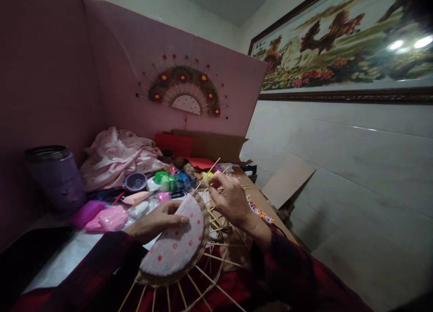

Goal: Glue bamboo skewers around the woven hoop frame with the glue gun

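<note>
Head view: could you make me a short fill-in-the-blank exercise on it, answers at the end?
1. With the right hand at the sticks, the half-round panel is held by the ____ hand.
2. The tumbler is ____ in colour.
3. The flowers on the fan have ____ centres.
4. The framed picture hangs toward the view's ____ side.

Missing words: left; purple; yellow; right.

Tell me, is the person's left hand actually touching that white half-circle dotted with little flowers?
Touching. The head view shows it plainly: the left hand's thumb lies across the patterned face of the half-circle.
</note>
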The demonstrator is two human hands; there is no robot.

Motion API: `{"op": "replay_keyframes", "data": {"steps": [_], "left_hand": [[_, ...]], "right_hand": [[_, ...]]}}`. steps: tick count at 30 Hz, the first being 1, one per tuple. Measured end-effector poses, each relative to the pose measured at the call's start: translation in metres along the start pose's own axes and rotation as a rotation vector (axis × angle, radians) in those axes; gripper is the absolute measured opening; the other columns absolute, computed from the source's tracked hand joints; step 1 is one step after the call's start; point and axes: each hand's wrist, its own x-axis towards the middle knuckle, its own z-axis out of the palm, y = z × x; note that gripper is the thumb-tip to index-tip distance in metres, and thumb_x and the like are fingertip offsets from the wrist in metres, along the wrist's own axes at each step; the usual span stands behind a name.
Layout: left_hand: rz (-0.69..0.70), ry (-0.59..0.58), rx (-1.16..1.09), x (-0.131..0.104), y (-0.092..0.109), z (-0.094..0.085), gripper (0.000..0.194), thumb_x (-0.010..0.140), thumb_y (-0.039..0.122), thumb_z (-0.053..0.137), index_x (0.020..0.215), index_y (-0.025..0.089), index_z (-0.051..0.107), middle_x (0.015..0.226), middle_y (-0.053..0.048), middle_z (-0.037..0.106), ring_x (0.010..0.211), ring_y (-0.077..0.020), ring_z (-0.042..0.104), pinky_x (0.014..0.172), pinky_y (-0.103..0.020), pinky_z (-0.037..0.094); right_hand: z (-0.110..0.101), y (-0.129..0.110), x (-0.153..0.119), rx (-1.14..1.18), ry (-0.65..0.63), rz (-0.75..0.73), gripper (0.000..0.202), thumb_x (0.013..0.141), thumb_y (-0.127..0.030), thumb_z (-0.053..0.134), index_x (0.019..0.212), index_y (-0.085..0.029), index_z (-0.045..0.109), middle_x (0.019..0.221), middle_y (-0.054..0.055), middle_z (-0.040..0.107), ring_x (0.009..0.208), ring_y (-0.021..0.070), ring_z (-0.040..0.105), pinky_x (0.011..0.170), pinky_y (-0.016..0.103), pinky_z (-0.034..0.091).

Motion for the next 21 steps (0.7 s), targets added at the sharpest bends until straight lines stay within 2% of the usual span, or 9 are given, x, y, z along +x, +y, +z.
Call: {"op": "replay_keyframes", "data": {"steps": [10, 16, 21], "left_hand": [[-0.001, -0.005, -0.004, -0.0014, 0.0013, 0.0007, 0.031, 0.069, 0.030, 0.069, 0.096, 0.015, 0.064, 0.082, -0.004, 0.065, 0.066, -0.0140, 0.058, 0.058, -0.023, 0.041], [-0.002, 0.011, 0.019, -0.0001, -0.0001, 0.0004, 0.037, 0.067, 0.032, 0.070, 0.098, 0.014, 0.064, 0.086, -0.007, 0.066, 0.072, -0.0181, 0.060, 0.061, -0.026, 0.044], [0.006, -0.004, 0.002, 0.0008, -0.0016, -0.0011, 0.036, 0.068, 0.032, 0.070, 0.100, 0.015, 0.064, 0.084, -0.006, 0.066, 0.070, -0.0173, 0.060, 0.062, -0.026, 0.044]], "right_hand": [[-0.0061, 0.0010, -0.0030, -0.012, 0.016, 0.005, 0.008, 0.079, -0.014, 0.053, 0.078, -0.021, 0.058, 0.080, 0.002, 0.064, 0.080, 0.0175, 0.054, 0.074, 0.032, 0.035], [-0.0054, 0.0022, -0.0029, -0.024, 0.015, -0.011, 0.009, 0.077, -0.013, 0.056, 0.076, -0.021, 0.059, 0.079, 0.001, 0.064, 0.082, 0.0179, 0.053, 0.076, 0.033, 0.035], [-0.0049, 0.0029, -0.0027, -0.029, 0.015, -0.007, 0.010, 0.076, -0.012, 0.056, 0.073, -0.021, 0.060, 0.080, 0.001, 0.064, 0.084, 0.0189, 0.052, 0.077, 0.034, 0.035]]}}
